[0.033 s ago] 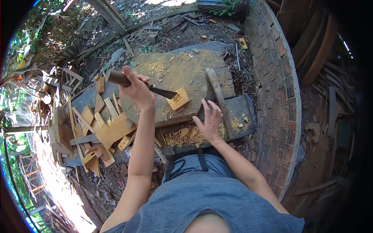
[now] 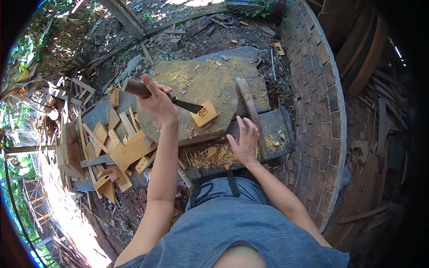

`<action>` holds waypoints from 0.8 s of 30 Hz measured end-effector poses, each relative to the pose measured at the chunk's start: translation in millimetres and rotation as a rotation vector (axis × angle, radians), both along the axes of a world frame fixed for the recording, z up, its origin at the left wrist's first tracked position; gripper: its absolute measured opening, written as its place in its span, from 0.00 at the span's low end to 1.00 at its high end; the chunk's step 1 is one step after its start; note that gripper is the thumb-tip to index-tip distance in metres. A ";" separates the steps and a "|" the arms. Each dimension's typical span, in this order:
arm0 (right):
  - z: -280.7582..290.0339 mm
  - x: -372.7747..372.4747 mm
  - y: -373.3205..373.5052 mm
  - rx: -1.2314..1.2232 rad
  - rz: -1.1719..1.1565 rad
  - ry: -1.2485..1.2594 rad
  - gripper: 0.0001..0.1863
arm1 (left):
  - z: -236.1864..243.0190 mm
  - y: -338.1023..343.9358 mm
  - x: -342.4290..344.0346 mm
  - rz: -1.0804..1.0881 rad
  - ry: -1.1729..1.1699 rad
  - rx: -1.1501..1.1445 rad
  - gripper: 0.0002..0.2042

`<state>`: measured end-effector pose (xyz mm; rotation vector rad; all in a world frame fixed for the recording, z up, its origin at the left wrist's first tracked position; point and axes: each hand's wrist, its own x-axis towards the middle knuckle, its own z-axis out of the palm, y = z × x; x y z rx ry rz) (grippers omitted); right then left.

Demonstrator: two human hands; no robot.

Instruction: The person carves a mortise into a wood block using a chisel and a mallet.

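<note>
My left hand [image 2: 155,103] is wrapped round the thick wooden handle of a chisel [image 2: 187,106]. The dark blade slants down to the right, and its tip meets a small yellowish wood block [image 2: 208,119] with a recess cut in its top. That block lies on a broad, worn wooden work surface [image 2: 178,127] strewn with shavings. To the right, my right hand [image 2: 246,142] is open, fingers spread and holding nothing. It hovers beside a long grey wooden bar [image 2: 249,100]; whether a fingertip touches the bar or the dark shape beside it, I cannot tell.
Several wood offcuts and a larger flat wooden piece [image 2: 132,151] are heaped at the left. Shavings [image 2: 214,157] fill the gap along the near edge. A curved brick wall [image 2: 315,111] rises at the right, and a wooden post [image 2: 125,18] stands at the far left.
My right hand has shifted slightly right and toward me. The left hand and the chisel hold almost the same place.
</note>
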<state>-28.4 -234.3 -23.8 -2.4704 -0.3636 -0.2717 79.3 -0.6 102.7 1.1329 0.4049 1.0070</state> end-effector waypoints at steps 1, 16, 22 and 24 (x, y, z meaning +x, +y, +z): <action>-3.0 -7.7 -16.8 -0.003 -0.074 0.041 0.41 | -3.9 0.0 4.8 -0.014 0.023 0.005 0.20; -26.8 -36.3 -72.9 -0.061 -0.234 0.182 0.35 | -20.7 -2.0 32.9 -0.054 0.140 0.142 0.21; -20.5 -14.7 -58.8 -0.035 -0.200 0.181 0.34 | -24.1 -3.4 39.4 -0.047 0.134 0.199 0.24; -20.4 -12.3 -60.8 -0.034 -0.193 0.188 0.33 | -21.5 -8.9 39.7 -0.055 0.135 0.206 0.22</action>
